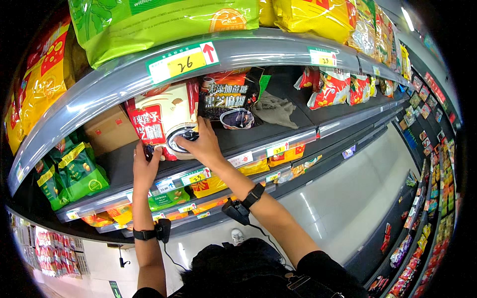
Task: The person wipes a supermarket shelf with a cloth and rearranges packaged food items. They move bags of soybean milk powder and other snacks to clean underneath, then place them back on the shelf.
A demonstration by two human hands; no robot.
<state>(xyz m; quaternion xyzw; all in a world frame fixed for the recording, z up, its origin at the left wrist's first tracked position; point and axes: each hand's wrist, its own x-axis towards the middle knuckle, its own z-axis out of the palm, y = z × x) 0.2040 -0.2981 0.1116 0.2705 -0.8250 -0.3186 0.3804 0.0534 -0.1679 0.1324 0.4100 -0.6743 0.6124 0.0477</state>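
Note:
Both of my hands hold a cream and red food bag (pixel 164 115) upright on a dark shelf board. My left hand (pixel 147 164) grips its lower left corner, thumb in front. My right hand (pixel 201 143) holds the lower right side, its thumb over the bowl picture; the fingers behind the edge are partly hidden. Just right of the bag stands a black and orange bag (pixel 227 97), with a crumpled grey cloth (pixel 274 108) beside it. Behind my left hand, to the left, lies a cardboard box (pixel 111 128).
A clear curved shelf edge (pixel 257 48) with price tags runs above my hands, with large bags over it. Green bags (pixel 80 171) stand at the left, red and white bags (pixel 329 89) farther right. Lower shelves hold more bags. Another stocked shelf unit lines the aisle's right.

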